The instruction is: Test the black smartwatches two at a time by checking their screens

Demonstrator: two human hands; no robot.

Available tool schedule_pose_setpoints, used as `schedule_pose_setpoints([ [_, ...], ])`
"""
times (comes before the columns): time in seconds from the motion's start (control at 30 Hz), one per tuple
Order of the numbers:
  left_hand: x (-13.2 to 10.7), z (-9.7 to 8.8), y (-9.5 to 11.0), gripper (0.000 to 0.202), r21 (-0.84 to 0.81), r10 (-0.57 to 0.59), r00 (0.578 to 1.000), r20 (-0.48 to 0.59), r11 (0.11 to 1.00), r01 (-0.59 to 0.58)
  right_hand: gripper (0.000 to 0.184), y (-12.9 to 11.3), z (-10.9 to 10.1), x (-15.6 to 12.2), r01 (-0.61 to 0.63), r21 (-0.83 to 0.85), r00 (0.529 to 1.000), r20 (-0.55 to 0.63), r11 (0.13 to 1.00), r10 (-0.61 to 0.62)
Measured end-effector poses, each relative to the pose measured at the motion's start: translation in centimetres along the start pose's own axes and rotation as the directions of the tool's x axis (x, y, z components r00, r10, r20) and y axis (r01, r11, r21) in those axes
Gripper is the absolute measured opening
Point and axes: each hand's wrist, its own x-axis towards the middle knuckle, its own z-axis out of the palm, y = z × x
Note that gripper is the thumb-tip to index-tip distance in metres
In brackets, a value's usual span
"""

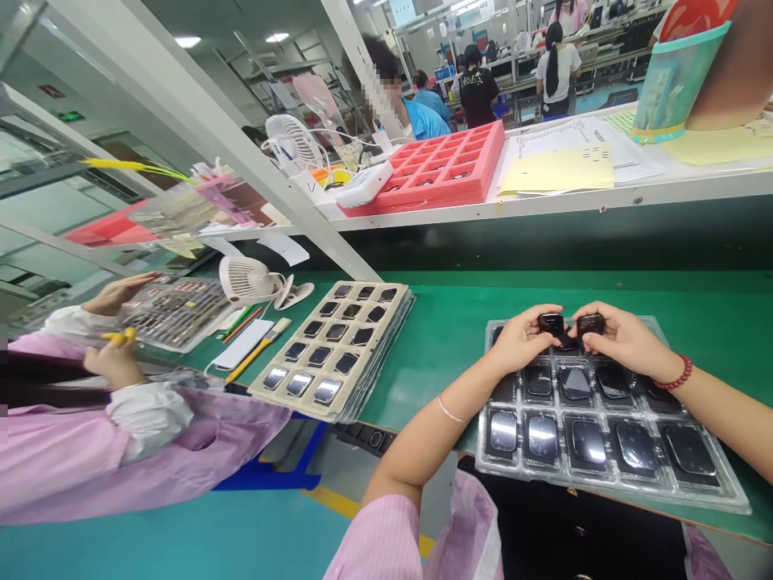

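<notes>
My left hand (pixel 520 342) pinches a small dark watch case (pixel 551 324) between thumb and fingers. In my right hand (pixel 628 340), a second dark watch case (pixel 590 325) is gripped the same way, close beside the first. Both hands are over the back rows of a clear plastic tray (pixel 733 493) on the green bench. Dark, glossy rectangular watch pieces (pixel 588 441) fill the tray's visible front pockets. A dark piece lies between and below my fingertips, partly hidden. My hands cover some of the rear pockets.
Left of me stands a stack of trays (pixel 368 354) with a beige top tray of watch cases. Beyond it lie a yellow-handled brush (pixel 258 351), a white fan (pixel 245 278) and a co-worker's hands (pixel 114 358). A shelf (pixel 664 193) with a red foam tray (pixel 447 165) runs above the bench.
</notes>
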Motion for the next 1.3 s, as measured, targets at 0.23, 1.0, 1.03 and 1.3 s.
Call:
schedule_pose_setpoints([
  [0.23,0.01,0.03,0.21,0.048,-0.011,0.003,1.000,-0.004,1.000,-0.003,0.025,-0.35,0.10,0.02,0.015,-0.004,1.000,-0.017,1.000,-0.015],
  [1.0,-0.06,0.24,0.58,0.040,-0.003,-0.017,0.999,-0.037,1.000,0.017,0.020,-0.30,0.15,-0.03,0.006,-0.074,1.000,0.007,0.997,-0.005],
  [1.03,-0.02,0.23,0.53,0.041,-0.004,-0.021,0.999,-0.038,1.000,0.021,0.021,-0.31,0.16,-0.02,0.012,-0.067,1.000,0.006,0.998,-0.012],
  [1.3,-0.05,-0.12,0.15,0.034,0.030,0.007,0.999,-0.037,1.000,-0.006,0.021,-0.10,-0.09,0.07,-0.024,-0.014,1.000,0.015,1.000,0.025],
])
